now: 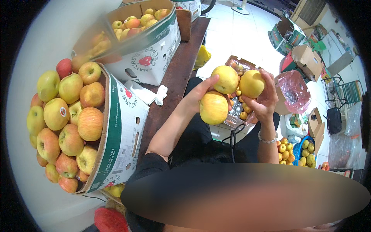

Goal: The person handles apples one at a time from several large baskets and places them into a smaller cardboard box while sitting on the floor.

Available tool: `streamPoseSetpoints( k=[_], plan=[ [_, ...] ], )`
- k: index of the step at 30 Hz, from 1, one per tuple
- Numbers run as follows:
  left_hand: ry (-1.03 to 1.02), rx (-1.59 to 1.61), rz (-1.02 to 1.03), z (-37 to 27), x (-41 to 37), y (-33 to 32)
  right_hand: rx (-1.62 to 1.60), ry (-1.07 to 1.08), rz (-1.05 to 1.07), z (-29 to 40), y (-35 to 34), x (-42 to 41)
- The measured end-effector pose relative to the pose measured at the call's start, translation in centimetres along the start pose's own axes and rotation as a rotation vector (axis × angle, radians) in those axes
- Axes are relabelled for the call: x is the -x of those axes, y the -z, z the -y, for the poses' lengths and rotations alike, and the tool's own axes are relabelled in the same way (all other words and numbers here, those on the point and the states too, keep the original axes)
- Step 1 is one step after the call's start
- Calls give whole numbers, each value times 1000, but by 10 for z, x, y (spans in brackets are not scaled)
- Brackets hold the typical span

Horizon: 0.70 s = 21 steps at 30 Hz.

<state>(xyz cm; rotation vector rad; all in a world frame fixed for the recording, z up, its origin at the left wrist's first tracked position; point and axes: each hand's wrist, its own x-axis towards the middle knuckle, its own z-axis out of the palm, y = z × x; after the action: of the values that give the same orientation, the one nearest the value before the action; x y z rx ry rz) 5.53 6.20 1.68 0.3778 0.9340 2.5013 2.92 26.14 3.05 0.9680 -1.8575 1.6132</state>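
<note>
Three yellow apples are held up before my body. My left hand is closed around two of them, an upper yellow apple and a lower yellow apple with a faint red blush. My right hand grips another yellow apple between thumb and fingers, close beside the upper one. Beneath the hands, partly hidden by them, is an open carton lined with clear plastic, holding a grey moulded tray and several small fruits.
At the left, a printed carton heaped with apples stands by a dark wooden bench. Behind it is another apple carton. White tissue lies on the bench. On the right floor are a pink-lined box and a blue basket of fruit.
</note>
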Motion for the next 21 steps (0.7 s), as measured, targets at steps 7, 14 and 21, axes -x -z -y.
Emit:
streamPoseSetpoints(
  k=[7,14,21],
  plan=[
    [-122,-25,25,-34,11,18,-346,-208,52,-30,-27,-15],
    [-368,199,42,-79,40,42,-657,-662,159,-83,-97,-77],
    [-429,394,-73,-98,50,59,-771,-668,494,-159,-177,-314]
  ],
)
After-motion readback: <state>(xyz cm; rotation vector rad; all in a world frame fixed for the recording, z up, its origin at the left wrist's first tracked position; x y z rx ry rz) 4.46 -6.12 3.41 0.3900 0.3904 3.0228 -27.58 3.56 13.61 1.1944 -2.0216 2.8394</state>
